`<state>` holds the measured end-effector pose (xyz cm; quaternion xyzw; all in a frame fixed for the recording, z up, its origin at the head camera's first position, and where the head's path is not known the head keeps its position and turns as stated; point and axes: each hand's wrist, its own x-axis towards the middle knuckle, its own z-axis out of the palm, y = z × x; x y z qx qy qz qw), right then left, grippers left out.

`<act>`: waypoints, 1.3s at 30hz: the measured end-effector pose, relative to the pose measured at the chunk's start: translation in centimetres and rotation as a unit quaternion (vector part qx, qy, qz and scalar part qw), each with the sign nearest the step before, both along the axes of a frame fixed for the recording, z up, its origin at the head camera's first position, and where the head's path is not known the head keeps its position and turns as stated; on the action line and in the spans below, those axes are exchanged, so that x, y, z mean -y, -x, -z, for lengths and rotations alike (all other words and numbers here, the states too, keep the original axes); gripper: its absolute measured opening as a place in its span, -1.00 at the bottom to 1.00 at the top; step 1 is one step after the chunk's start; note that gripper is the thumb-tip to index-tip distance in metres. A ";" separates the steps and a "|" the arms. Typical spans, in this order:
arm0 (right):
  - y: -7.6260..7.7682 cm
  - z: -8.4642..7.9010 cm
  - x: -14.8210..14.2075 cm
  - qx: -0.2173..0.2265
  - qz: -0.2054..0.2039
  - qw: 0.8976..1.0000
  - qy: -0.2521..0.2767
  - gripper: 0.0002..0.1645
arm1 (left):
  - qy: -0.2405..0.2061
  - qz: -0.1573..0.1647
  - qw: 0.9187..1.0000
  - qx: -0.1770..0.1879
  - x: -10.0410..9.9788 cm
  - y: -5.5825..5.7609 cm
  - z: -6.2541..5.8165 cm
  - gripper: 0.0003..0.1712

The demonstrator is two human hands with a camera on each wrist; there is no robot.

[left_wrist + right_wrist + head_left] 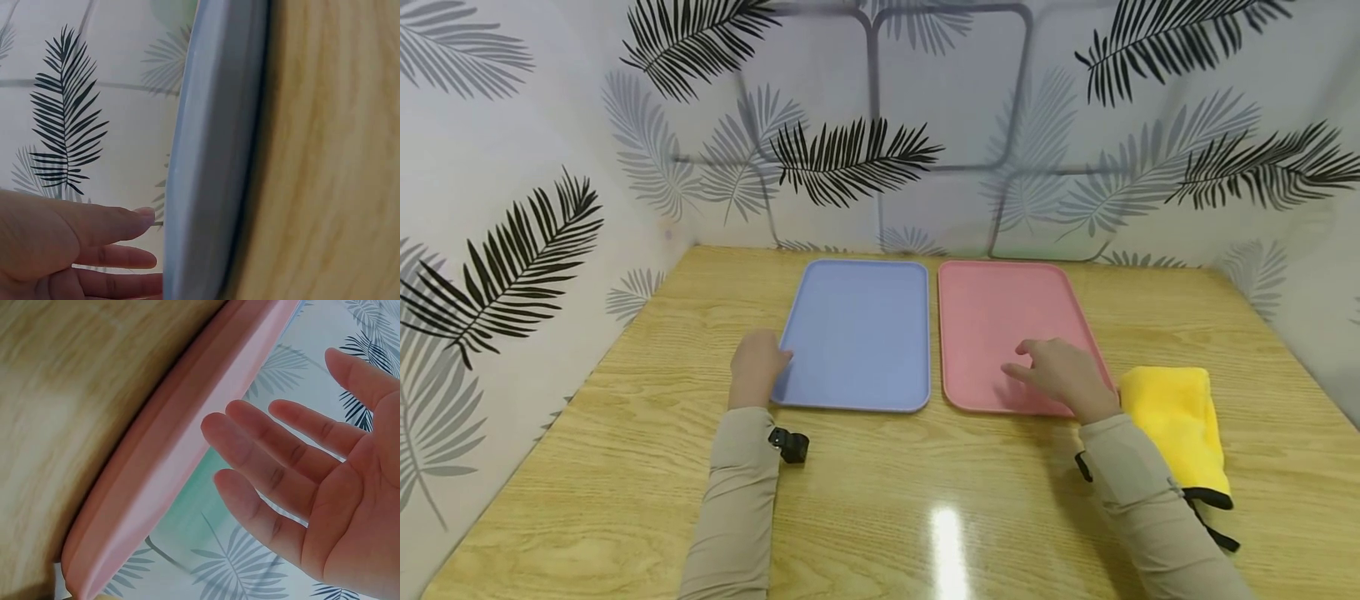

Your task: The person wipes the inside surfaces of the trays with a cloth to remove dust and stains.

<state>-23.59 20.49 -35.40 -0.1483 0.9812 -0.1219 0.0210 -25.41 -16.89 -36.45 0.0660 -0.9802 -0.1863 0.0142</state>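
Note:
A blue tray [857,333] lies flat on the wooden table, with my left hand [756,362] at its near left edge. In the left wrist view, the thumb and fingers of that hand [69,244] are extended beside the tray's side wall [209,175]; whether the lower fingers touch it I cannot tell. Just to the right lies a pink tray [1000,317]. Over its near right part hovers my right hand [1063,375], fingers spread and holding nothing. The right wrist view shows the palm [350,506] and the pink tray's wall [162,444] beyond the fingertips.
A folded yellow cloth [1172,425] with a black edge lies on the table [865,508], right of the pink tray and partly behind my right forearm. Leaf-patterned walls [925,208] border the table at the back and sides.

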 end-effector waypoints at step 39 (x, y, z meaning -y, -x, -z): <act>-0.2 0.1 -0.2 0.021 0.001 1.000 -0.001 -0.48 | -0.168 -0.002 0.984 0.057 1.0 1.6 2.7 -0.69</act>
